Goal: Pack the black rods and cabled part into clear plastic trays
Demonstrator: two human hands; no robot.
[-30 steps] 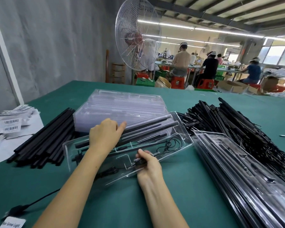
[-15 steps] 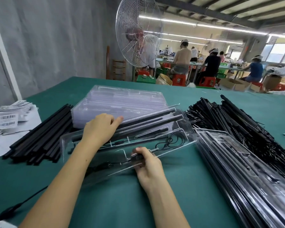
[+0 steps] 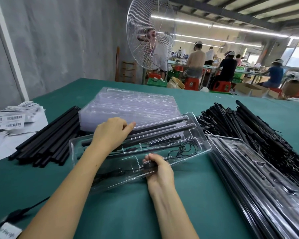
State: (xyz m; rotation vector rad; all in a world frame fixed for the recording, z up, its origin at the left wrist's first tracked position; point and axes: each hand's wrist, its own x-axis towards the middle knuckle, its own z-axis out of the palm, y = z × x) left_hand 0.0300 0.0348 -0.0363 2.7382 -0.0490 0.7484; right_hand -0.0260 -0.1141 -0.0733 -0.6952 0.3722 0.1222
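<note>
A clear plastic tray (image 3: 203,145) lies slantwise on the green table in front of me. Black rods (image 3: 164,127) sit in its upper channels and a coiled black cable (image 3: 181,150) lies in its lower right pocket. My left hand (image 3: 110,133) rests on the rods with fingers bent, its index finger touching the top rod. My right hand (image 3: 158,168) grips the tray's near edge together with a small black part on the cable. The cable's plug end (image 3: 16,215) trails off the tray to the lower left.
A stack of clear trays (image 3: 131,104) sits behind the tray. Loose black rods (image 3: 47,140) lie at left, barcode labels (image 3: 9,118) at far left. A pile of cabled black parts (image 3: 259,135) and filled trays (image 3: 259,183) occupy the right. A large fan (image 3: 150,31) stands beyond the table.
The view has shifted slightly and the tray has tilted a little. Both hands stay in nearly the same places on the tray.
</note>
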